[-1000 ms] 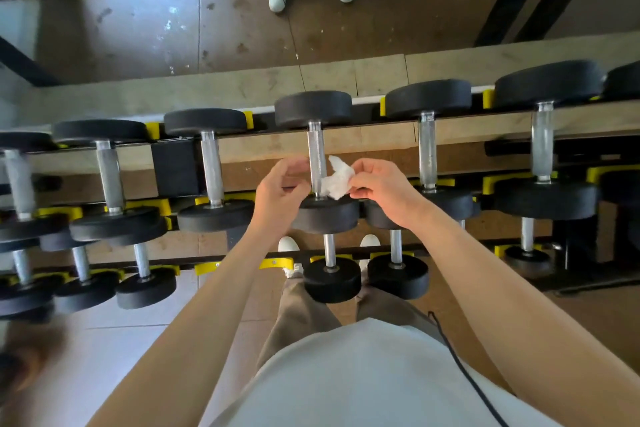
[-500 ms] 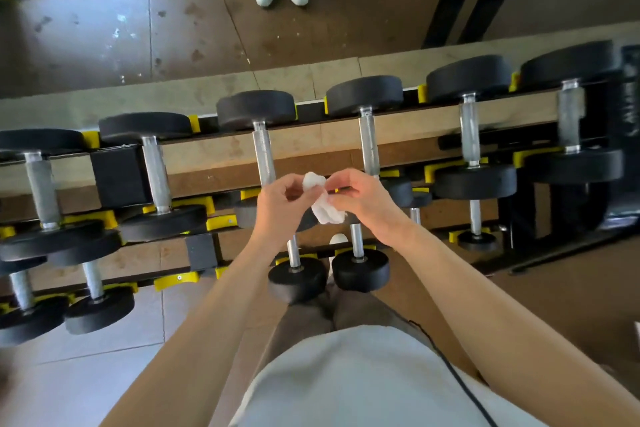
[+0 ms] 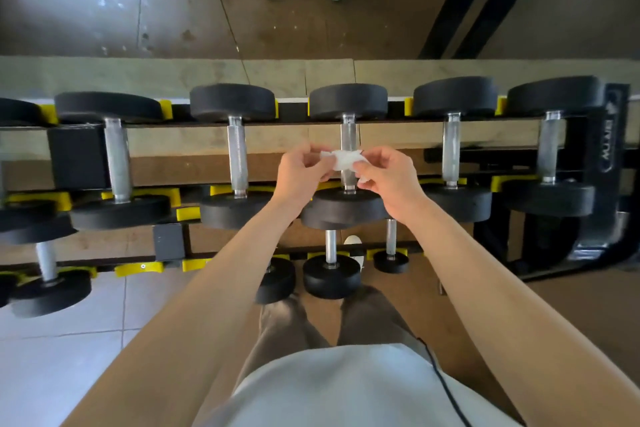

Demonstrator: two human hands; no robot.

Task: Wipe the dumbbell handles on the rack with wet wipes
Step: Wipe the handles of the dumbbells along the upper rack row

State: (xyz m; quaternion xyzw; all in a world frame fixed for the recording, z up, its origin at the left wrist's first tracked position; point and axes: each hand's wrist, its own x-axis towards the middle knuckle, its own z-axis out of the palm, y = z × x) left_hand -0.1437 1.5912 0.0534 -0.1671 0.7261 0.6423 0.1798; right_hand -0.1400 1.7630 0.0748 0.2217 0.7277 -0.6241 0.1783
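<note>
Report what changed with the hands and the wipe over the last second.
The wet wipe came off the handle it was against and moved right to the next dumbbell handle. The left hand now pinches it too, alongside the right hand. Everything on the rack stayed put.

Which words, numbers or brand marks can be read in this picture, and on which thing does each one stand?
White letters running down the rack's black end post: too blurred to read with certainty.
White logo above them on the same post: a shape only, no legible letters.
The dumbbells and the wipe: no text or numbers visible.
</note>
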